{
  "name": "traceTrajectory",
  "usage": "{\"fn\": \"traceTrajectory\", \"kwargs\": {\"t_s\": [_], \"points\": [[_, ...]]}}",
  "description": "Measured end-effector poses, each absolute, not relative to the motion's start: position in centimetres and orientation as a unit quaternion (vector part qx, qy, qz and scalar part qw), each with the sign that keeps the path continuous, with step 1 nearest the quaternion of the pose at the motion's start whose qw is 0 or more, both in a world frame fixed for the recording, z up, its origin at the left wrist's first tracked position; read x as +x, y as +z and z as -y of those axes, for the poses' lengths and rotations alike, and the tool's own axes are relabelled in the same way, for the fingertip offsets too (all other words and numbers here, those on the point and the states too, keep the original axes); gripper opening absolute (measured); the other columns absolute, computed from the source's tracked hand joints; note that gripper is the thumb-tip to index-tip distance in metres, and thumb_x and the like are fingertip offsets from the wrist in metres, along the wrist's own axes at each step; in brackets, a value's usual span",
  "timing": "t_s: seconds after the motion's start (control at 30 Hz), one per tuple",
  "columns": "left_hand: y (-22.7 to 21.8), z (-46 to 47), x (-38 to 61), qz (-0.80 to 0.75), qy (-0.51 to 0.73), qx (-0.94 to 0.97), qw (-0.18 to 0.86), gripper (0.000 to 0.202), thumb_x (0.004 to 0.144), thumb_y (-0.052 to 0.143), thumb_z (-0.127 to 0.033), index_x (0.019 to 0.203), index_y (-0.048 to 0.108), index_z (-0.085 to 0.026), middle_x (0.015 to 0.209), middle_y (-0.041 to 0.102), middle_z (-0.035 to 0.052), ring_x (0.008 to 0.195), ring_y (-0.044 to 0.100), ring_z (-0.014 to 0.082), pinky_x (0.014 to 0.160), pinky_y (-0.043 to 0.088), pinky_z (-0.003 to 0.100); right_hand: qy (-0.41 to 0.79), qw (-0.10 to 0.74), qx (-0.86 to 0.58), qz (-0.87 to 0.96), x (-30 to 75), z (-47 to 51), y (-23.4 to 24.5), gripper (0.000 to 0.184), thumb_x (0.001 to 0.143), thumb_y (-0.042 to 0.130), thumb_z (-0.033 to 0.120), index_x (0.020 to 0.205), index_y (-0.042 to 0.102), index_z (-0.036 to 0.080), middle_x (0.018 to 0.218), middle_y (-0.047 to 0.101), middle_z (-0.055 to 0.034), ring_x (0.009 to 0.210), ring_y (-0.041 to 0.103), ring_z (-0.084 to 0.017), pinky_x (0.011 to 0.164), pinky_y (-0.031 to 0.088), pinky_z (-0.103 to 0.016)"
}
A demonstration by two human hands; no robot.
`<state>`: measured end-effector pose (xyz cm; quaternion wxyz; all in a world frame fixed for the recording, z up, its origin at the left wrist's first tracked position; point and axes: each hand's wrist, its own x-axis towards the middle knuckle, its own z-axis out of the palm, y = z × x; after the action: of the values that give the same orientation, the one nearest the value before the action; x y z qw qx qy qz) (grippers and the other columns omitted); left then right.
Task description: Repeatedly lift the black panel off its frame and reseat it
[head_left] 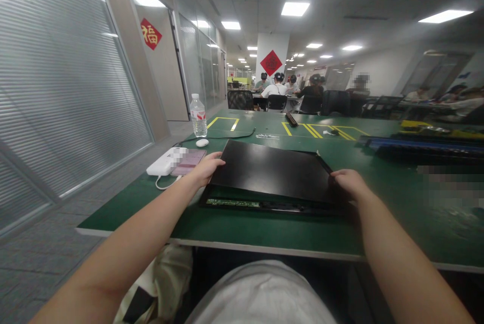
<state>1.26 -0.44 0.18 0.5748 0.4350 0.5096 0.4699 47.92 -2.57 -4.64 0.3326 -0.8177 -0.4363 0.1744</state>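
A flat black panel [272,170] is tilted up at its near edge over a black frame with a green circuit strip [232,203] on the green table [264,228]. My left hand [206,167] grips the panel's left near corner, fingers curled on its edge. At the right near corner, my right hand [350,182] is closed on the panel as well.
A white power bank and a phone [177,161] lie left of the panel, with a water bottle [198,116] and a small white case [202,143] behind. Dark trays [427,150] fill the right side. Several seated people work at far tables. A glass wall runs along the left.
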Motion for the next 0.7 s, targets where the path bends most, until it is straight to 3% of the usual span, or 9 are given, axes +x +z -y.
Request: {"fn": "traceTrajectory", "kwargs": {"t_s": [0.27, 0.47, 0.7], "points": [[0.29, 0.62, 1.54, -0.512, 0.469, 0.435, 0.573, 0.067, 0.064, 0.06, -0.006, 0.13, 0.064, -0.017, 0.076, 0.078, 0.0033, 0.055, 0.069, 0.0204, 0.055, 0.054, 0.031, 0.186, 0.332, -0.817, 0.434, 47.72, 2.81, -4.5, 0.036, 0.074, 0.059, 0.006, 0.1, 0.081, 0.016, 0.089, 0.077, -0.0099, 0.069, 0.069, -0.021, 0.065, 0.052, -0.029], [-0.1, 0.32, 1.5, -0.51, 0.466, 0.448, 0.567, 0.06, 0.065, 0.066, -0.008, 0.124, 0.068, -0.018, 0.073, 0.076, 0.0024, 0.056, 0.07, 0.0212, 0.052, 0.054, 0.03, 0.183, 0.349, -0.812, 0.429, 47.75, 2.67, -4.71, 0.033, 0.069, 0.062, 0.006, 0.093, 0.081, 0.016, 0.084, 0.077, -0.0092, 0.07, 0.069, -0.021, 0.066, 0.053, -0.028], [0.38, 0.71, 1.8, -0.505, 0.476, 0.443, 0.568, 0.056, 0.066, 0.056, -0.004, 0.12, 0.068, -0.014, 0.065, 0.073, 0.0009, 0.05, 0.067, 0.0191, 0.05, 0.053, 0.027, 0.174, 0.355, -0.814, 0.425, 47.56, 2.7, -4.49, 0.033, 0.069, 0.062, 0.002, 0.091, 0.082, 0.016, 0.084, 0.077, -0.0094, 0.074, 0.07, -0.023, 0.07, 0.052, -0.029]]}}
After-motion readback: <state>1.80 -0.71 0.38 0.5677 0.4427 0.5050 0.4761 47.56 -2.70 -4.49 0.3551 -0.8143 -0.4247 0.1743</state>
